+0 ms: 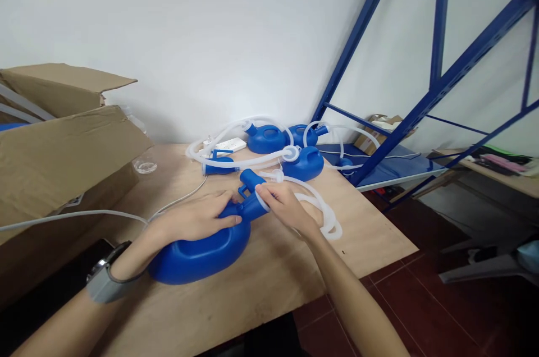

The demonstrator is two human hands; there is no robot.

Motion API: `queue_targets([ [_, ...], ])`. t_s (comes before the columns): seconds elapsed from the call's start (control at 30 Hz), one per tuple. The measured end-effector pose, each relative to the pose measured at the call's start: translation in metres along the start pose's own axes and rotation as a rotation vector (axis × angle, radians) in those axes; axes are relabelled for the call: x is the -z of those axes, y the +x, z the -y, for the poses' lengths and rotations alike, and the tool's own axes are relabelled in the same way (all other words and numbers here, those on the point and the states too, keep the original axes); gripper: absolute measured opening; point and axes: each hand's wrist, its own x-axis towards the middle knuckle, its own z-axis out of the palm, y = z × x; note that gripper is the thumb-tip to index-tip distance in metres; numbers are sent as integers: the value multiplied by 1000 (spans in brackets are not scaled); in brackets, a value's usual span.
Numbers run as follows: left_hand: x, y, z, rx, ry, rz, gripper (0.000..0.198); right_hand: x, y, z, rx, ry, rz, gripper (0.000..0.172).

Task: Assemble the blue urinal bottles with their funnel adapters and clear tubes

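Note:
A blue plastic urinal bottle (202,256) lies on its side at the near part of the wooden table. My left hand (202,216) is closed over its top by the neck, with the thumb along the body. My right hand (284,202) grips the wide blue mouthpiece (255,206) at the neck, fingers round its pale rim. A blue flip cap (251,179) stands up beside the mouthpiece, just left of my right fingertips. Behind my right hand, a clear tube (330,219) lies coiled on the table.
Several blue bottles (304,165) with clear tubes stand at the back, near a white power strip (229,146). An open cardboard box (71,149) occupies the left side. A blue metal shelf (379,169) adjoins the wooden table (370,239) on the right. A white cable crosses the left side.

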Motion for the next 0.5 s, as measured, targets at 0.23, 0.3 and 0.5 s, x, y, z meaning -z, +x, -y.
queue_targets([
  [0.23, -1, 1, -11, 67, 12, 62, 52, 13, -13, 8, 16, -32, 181, 44],
  [0.3, -1, 1, -10, 69, 8, 61, 53, 21, -12, 10, 8, -26, 261, 39],
  [0.5, -3, 3, -4, 38, 17, 36, 56, 30, -6, 4, 87, 39, 359, 10],
])
